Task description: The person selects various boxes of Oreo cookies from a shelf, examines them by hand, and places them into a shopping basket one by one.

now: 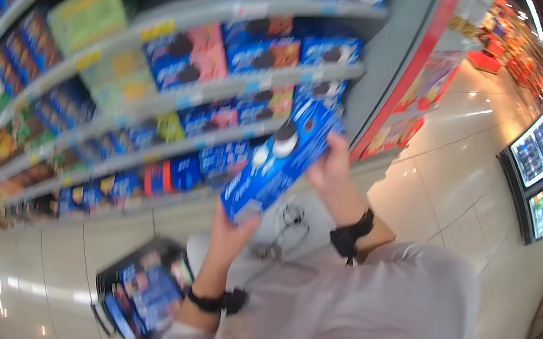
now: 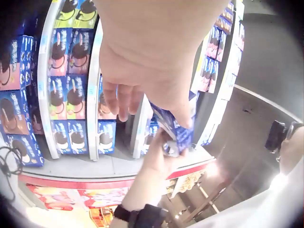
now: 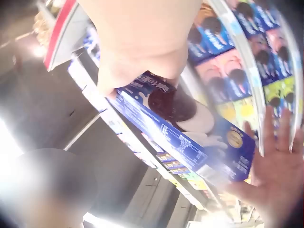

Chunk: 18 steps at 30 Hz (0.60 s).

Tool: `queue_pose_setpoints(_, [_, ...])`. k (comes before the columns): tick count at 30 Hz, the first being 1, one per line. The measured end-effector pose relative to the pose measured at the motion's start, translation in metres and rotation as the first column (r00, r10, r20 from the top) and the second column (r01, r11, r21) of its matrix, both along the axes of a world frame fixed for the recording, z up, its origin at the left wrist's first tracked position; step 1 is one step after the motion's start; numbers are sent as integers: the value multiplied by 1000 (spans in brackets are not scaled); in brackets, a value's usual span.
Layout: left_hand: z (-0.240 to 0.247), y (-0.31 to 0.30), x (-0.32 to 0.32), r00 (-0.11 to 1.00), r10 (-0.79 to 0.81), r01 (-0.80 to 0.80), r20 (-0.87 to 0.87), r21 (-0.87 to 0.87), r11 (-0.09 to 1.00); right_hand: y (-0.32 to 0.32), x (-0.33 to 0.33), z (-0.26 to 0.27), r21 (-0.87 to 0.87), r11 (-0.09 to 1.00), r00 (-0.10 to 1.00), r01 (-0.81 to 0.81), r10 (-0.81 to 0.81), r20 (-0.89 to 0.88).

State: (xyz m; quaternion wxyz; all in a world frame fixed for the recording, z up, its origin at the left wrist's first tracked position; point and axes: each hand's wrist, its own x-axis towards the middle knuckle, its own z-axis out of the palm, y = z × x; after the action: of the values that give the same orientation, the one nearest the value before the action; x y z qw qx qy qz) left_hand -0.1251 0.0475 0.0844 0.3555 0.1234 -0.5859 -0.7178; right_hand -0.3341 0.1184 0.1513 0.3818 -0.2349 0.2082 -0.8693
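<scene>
A long blue box with a cookie picture [image 1: 277,163], [image 3: 190,128] is held at a slant in front of the shelves. At its upper right end my right hand [image 1: 329,166], [image 3: 140,54] grips it, fingers curled round the end. My left hand [image 1: 231,238], [image 3: 279,173] is at the lower left end, thumb against the box and the other fingers straight and spread in the right wrist view. From the left wrist, the box [image 2: 181,132] shows partly behind the left hand [image 2: 149,61], with the right hand [image 2: 159,159] at its far end.
Shelves [image 1: 224,136] of boxed snacks curve across the front and left. On the tiled floor, lower left, stands a dark basket [image 1: 105,275] holding several blue packages. A red-edged shelf end [image 1: 405,74] rises at right, with lit display cases [image 1: 542,151] farther off.
</scene>
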Motion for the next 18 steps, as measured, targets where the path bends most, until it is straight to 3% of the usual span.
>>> queue_pose_setpoints(2, [15,10,8,996,85,-84,-13,81,993,3,-9,-16,46,995,996,-90,89,17])
queue_pose_setpoints(3, [23,13,13,994,106,-103,-14,123,987,8,-10,-15,31,986,983,-164,166,-81])
queue_pose_setpoints(5, [33,12,24,992,123,-120,-29,75,990,14,-17,-21,0,971,966,-239,237,-106])
queue_pose_setpoints(7, [37,10,35,987,161,-160,-24,36,986,21,-23,-29,50,966,920,-255,259,-295])
queue_pose_setpoints(9, [41,6,45,980,196,-196,-26,-10,980,28,-24,-35,73,962,922,-263,273,-275])
queue_pose_setpoints(12, [51,1,59,965,260,-260,-15,-15,965,31,-18,-29,289,948,834,-130,262,-486])
queue_pose_setpoints(13, [55,0,64,961,276,-276,-10,-16,961,30,-13,-20,288,946,832,-146,275,-481])
queue_pose_setpoints(15, [62,-2,73,956,292,-291,-6,-90,952,27,-6,-12,380,921,624,-84,346,-701])
queue_pose_setpoints(18, [62,-8,85,952,304,-304,-23,-141,942,21,6,-15,380,922,546,-78,359,-757])
